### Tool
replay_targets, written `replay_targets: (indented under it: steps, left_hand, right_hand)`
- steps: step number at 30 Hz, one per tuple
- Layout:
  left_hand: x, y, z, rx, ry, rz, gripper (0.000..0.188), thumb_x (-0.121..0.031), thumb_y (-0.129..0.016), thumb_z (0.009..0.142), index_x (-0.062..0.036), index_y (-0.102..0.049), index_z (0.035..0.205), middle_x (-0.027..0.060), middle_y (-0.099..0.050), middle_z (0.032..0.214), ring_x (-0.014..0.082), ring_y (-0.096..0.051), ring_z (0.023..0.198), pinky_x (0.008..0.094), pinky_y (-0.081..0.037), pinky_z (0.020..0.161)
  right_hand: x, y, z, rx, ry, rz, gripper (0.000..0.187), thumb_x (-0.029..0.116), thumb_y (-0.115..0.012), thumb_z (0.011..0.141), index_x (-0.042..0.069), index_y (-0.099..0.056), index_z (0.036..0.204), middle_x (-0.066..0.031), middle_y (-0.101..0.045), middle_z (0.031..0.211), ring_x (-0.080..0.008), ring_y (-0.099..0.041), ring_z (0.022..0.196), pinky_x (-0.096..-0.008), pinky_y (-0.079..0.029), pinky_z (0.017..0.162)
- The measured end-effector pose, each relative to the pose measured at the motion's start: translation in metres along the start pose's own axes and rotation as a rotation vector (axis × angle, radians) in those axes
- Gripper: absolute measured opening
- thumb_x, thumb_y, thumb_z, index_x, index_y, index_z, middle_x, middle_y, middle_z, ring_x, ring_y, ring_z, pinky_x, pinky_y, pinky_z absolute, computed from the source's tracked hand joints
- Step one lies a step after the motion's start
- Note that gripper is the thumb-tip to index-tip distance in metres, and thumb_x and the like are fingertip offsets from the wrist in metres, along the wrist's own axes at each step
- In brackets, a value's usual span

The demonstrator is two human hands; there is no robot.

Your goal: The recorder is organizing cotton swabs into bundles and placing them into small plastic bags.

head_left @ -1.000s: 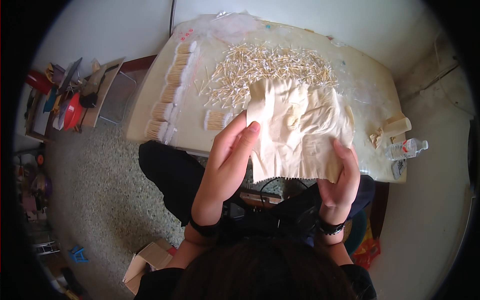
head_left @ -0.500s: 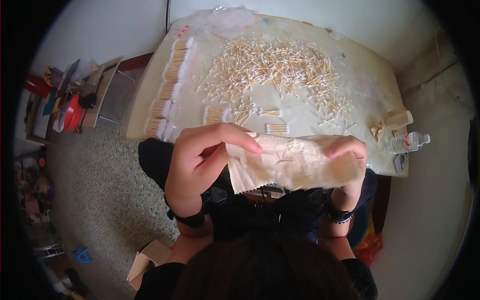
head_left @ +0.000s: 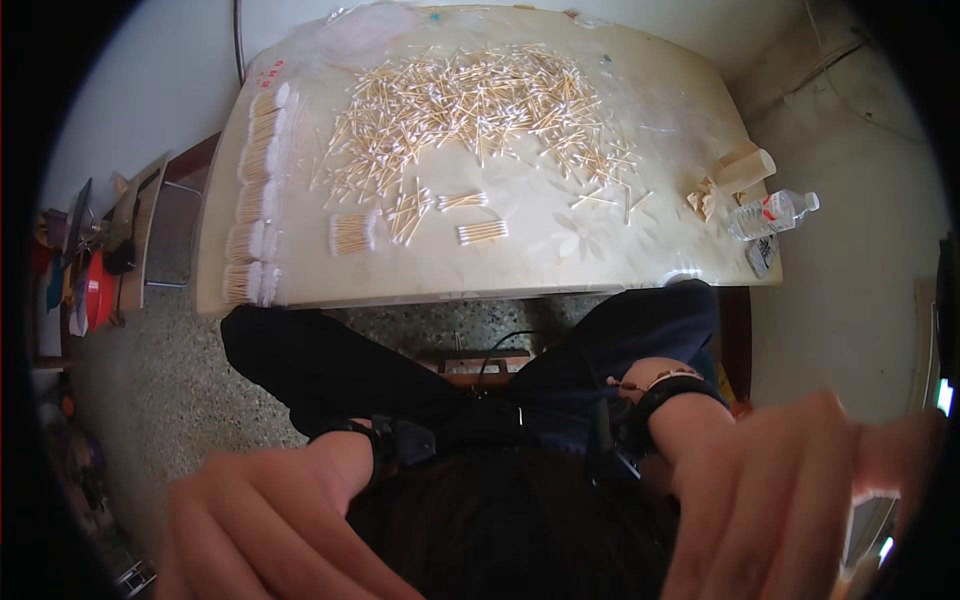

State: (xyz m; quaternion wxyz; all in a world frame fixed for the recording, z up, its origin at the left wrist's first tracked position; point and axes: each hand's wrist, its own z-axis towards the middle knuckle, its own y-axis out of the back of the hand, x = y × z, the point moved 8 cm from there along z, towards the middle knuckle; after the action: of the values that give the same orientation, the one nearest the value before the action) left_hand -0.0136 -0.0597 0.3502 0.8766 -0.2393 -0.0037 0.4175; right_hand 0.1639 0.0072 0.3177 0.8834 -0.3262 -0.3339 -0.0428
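Observation:
My left hand [head_left: 265, 530] is raised close to the camera at the lower left. Its fingers lie side by side, and the lower edge cuts off their tips. At the lower right my right hand [head_left: 775, 490] is up just as close, fingers bent, tips out of view. Whether either holds anything cannot be seen; no tissue shows. Beyond them, a table carries a big loose heap of cotton swabs [head_left: 470, 105]. In front of it lie a neat stack of swabs [head_left: 353, 233], a small loose pile [head_left: 408, 213] and two little rows [head_left: 483, 232].
Bundled swabs [head_left: 256, 205] line the left side of the table [head_left: 600, 265]. At its right stand a paper roll [head_left: 745, 172], crumpled paper [head_left: 703, 200] and a clear bottle [head_left: 770, 217]. A red basin [head_left: 98, 290] is at far left.
Both hands have come back from the table's near edge toward the camera and apart. The beige tissue they held is out of view. The view has shifted, so the table sits higher and further left.

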Motion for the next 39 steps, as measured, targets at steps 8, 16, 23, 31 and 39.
replay_targets:
  steps: [8, 16, 23, 31, 39]
  left_hand:
    - [0.025, -0.015, -0.006, 0.143, 0.361, 0.066, 0.017, 0.000, -0.056, 0.085, -0.0044, -0.043, 0.076, 0.0134, -0.065, 0.085, 0.0231, -0.065, 0.066, 0.0259, -0.057, 0.060]
    - [0.024, -0.005, -0.012, 0.164, 0.359, 0.221, 0.015, -0.007, -0.057, 0.087, -0.0067, -0.043, 0.081, 0.0137, -0.064, 0.099, 0.0241, -0.065, 0.070, 0.0240, -0.055, 0.059]
    - [0.027, 0.059, -0.048, -0.361, 0.125, 0.878, 0.032, 0.004, -0.066, 0.073, -0.0044, -0.039, 0.088, 0.0158, -0.055, 0.067, 0.0210, -0.055, 0.049, 0.0271, -0.046, 0.046]
    - [0.059, 0.093, -0.061, -0.363, 0.524, 1.015, 0.026, 0.012, -0.063, 0.076, 0.0022, -0.051, 0.098, 0.0082, -0.055, 0.094, 0.0088, -0.053, 0.082, 0.0215, -0.043, 0.072]
    - [0.077, 0.081, -0.082, -0.125, 0.419, 1.311, 0.045, 0.012, -0.064, 0.074, 0.0032, -0.047, 0.115, 0.0099, -0.056, 0.094, 0.0138, -0.057, 0.081, 0.0241, -0.047, 0.073]
  right_hand:
    - [0.003, -0.027, -0.002, 0.122, -0.168, 0.214, 0.012, 0.023, -0.050, 0.091, 0.012, -0.051, 0.096, -0.0145, -0.057, 0.080, -0.0287, -0.056, 0.063, -0.0421, -0.048, 0.056]
    - [-0.034, 0.014, 0.014, -0.186, -0.070, -0.382, 0.028, 0.006, -0.053, 0.086, 0.007, -0.041, 0.111, -0.0146, -0.059, 0.091, -0.0236, -0.057, 0.080, -0.0364, -0.048, 0.068]
    - [-0.040, 0.045, 0.005, -0.421, 0.032, -0.844, 0.051, -0.009, -0.056, 0.082, 0.003, -0.032, 0.125, -0.0147, -0.061, 0.100, -0.0193, -0.059, 0.095, -0.0315, -0.049, 0.079]
    - [-0.075, 0.089, -0.014, -0.656, -0.214, -0.416, 0.076, -0.007, -0.054, 0.086, 0.006, -0.009, 0.146, -0.0140, -0.060, 0.112, -0.0163, -0.057, 0.104, -0.0296, -0.044, 0.091]
    - [-0.095, 0.089, -0.022, -0.579, -0.293, -0.608, 0.071, 0.001, -0.052, 0.091, 0.004, -0.008, 0.147, -0.0123, -0.047, 0.131, -0.0158, -0.050, 0.113, -0.0281, -0.038, 0.096]
